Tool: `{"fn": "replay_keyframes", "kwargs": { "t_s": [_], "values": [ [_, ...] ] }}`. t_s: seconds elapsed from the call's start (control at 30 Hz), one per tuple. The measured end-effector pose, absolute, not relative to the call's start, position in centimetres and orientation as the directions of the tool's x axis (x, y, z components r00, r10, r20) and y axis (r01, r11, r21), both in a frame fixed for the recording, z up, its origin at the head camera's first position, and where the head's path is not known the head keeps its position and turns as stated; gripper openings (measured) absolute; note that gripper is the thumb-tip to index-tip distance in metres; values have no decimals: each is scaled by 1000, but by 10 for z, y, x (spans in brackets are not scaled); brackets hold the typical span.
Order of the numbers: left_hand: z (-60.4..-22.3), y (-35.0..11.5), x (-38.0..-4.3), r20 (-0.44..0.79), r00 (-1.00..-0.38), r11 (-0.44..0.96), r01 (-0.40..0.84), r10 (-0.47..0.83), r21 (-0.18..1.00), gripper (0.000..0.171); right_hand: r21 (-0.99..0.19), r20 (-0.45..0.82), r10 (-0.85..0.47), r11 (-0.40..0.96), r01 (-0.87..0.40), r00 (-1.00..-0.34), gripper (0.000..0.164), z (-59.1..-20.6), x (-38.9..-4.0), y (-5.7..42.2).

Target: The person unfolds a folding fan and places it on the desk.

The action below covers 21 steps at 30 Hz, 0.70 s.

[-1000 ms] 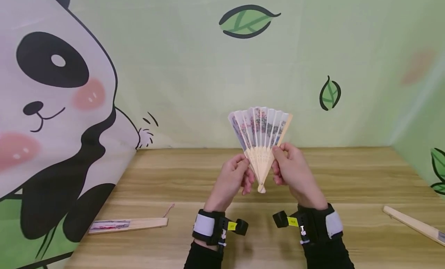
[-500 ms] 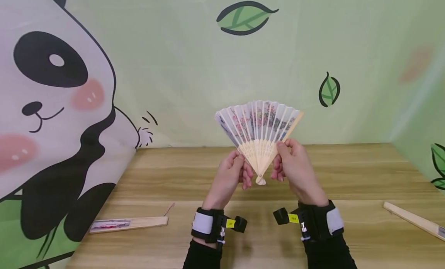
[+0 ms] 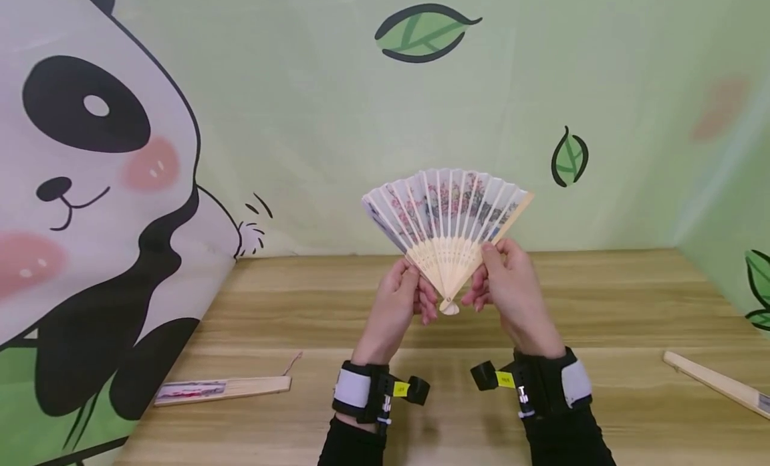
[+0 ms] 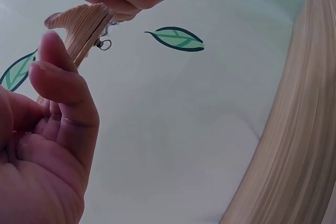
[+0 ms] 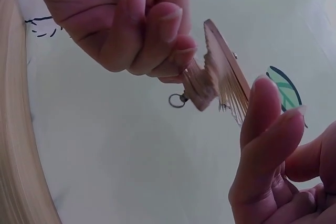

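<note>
A folding fan [image 3: 448, 218] with pale wooden ribs and a flower-printed leaf is spread wide above the table. My left hand [image 3: 394, 305] pinches its left outer rib, and my right hand [image 3: 514, 292] pinches the right one, thumb in front. The fan's pivot points down between the hands. From below, the left wrist view shows the ribs [image 4: 84, 27] near the pivot beyond my left fingers. A small metal ring [image 5: 177, 100] hangs by the pivot in the right wrist view.
On the wooden table [image 3: 337, 412] a folded fan [image 3: 240, 387] with a cord lies at the left. Another folded fan [image 3: 710, 382] lies at the right edge. A green backdrop [image 3: 301, 118] with a panda print stands behind and along the sides.
The fan has spread from a narrow wedge to a wide arc. Its outer ribs have moved apart, and the hands and pivot have risen slightly in the view.
</note>
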State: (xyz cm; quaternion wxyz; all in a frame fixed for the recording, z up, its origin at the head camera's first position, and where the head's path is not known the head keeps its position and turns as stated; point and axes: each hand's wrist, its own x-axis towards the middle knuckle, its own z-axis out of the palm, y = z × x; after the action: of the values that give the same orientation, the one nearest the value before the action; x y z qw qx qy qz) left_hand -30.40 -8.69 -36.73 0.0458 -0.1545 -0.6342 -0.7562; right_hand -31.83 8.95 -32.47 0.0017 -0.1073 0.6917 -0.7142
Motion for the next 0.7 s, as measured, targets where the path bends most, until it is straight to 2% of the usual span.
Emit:
{"fn": "replay_keyframes", "kwargs": {
  "t_s": [0.23, 0.43, 0.7],
  "values": [
    [-367, -86, -305, 292, -951, -201, 269, 99, 942, 23, -983, 178, -125, -63, -171, -976, 27, -325, -317, 87],
    [-365, -81, -304, 312, -949, -155, 303, 43, 940, 23, -972, 220, -96, -103, -210, -971, 28, -326, -317, 84],
    [-366, -75, -301, 322, -947, -175, 316, 7, 933, 21, -967, 218, -94, -156, -202, -971, 29, -328, -315, 86]
  ]
}}
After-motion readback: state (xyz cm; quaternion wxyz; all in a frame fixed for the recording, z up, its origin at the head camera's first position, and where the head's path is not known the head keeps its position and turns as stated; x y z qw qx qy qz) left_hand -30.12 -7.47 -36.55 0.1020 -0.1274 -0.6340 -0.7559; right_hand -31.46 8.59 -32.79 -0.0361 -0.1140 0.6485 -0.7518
